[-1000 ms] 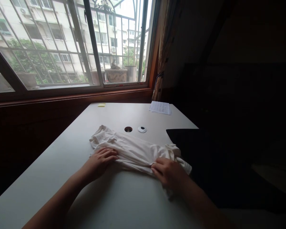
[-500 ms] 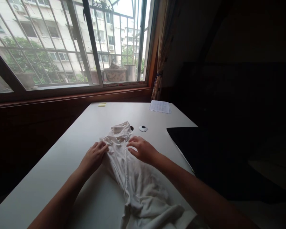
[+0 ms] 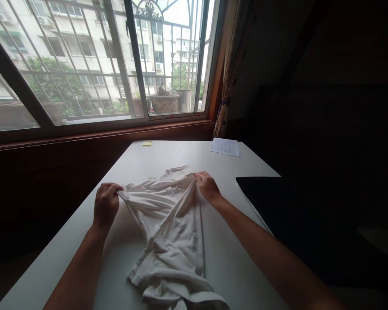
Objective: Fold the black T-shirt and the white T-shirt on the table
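A crumpled white shirt (image 3: 171, 232) lies lengthwise on the white table, its near end bunched at the bottom of the view. My left hand (image 3: 106, 202) is closed on one edge of it at the left, holding that edge raised off the table. On the other side, my right hand (image 3: 208, 186) pinches the fabric near the far end. Between my two hands the cloth is pulled taut, with long creases running across it. A fold runs slantwise from my right hand down toward the near left.
On the white table (image 3: 245, 258), printed papers (image 3: 225, 147) lie at the far right corner and a yellow sticky note (image 3: 147, 143) at the far left. A black flat item (image 3: 261, 193) covers the right edge. Beyond stand a barred window (image 3: 100, 64) and a tied curtain (image 3: 226, 86).
My hands have moved apart, the left one leftward and the right one up and to the right. My right hand has closed on the shirt, which is now spread wider. The view has shifted slightly.
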Action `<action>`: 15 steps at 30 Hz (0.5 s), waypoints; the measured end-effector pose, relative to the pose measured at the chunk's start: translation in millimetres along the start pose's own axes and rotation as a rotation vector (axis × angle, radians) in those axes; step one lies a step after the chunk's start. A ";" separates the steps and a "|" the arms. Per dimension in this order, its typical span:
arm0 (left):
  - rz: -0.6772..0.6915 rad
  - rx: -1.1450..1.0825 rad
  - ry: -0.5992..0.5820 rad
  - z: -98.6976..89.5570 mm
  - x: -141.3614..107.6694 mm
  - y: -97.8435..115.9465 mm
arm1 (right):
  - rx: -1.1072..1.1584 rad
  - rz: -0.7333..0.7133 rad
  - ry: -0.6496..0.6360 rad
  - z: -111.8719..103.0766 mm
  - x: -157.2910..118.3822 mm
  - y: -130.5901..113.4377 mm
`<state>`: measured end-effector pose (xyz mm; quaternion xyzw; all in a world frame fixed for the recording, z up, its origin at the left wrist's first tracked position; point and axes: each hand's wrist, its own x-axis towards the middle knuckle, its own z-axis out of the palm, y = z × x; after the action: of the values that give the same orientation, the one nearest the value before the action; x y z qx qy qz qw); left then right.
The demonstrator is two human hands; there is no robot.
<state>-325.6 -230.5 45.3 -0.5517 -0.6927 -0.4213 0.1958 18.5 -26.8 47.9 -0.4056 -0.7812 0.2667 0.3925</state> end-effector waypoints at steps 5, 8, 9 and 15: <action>-0.141 -0.014 0.116 -7.1 0.6 -6.6 | 0.370 0.202 0.301 -53.1 -4.3 28.9; -0.231 -0.042 0.194 -10.9 2.0 -11.0 | 0.531 0.285 0.460 -77.8 -11.5 38.1; -0.257 -0.049 0.223 -11.5 2.5 -13.8 | 0.576 0.304 0.500 -84.1 -13.9 40.0; -0.336 -0.079 0.064 3.9 -1.8 -31.9 | 0.522 0.395 0.522 -91.9 -24.7 45.6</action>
<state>-353.9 -229.6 30.0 -0.4217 -0.7514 -0.4924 0.1230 123.1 -14.5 55.1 -0.4883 -0.4689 0.4143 0.6083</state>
